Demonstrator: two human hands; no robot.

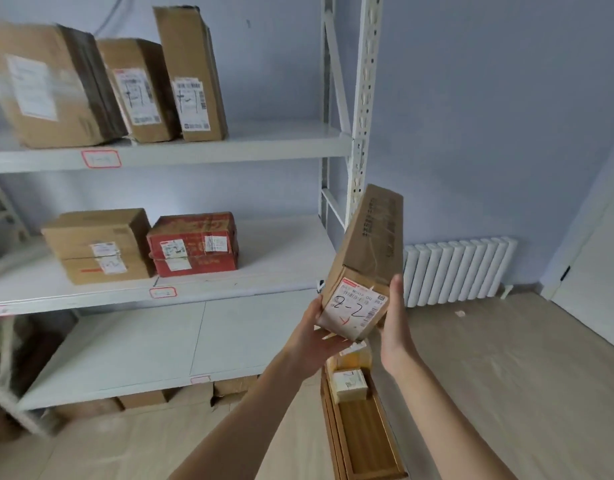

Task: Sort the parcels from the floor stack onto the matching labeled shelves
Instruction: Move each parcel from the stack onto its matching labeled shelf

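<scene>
Clasping parcel (362, 271), left hand (319, 336), right hand (397, 317)

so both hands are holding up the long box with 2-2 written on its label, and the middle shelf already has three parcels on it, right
Not quite: the head view shows two parcels on the middle shelf, a brown box and a red box. The rest holds: the left hand and right hand hold up the long box marked 2-2.

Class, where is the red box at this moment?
In the head view the red box sits on the middle shelf, left of centre, right beside a brown carton, well left of the long parcel held in both hands.
</scene>
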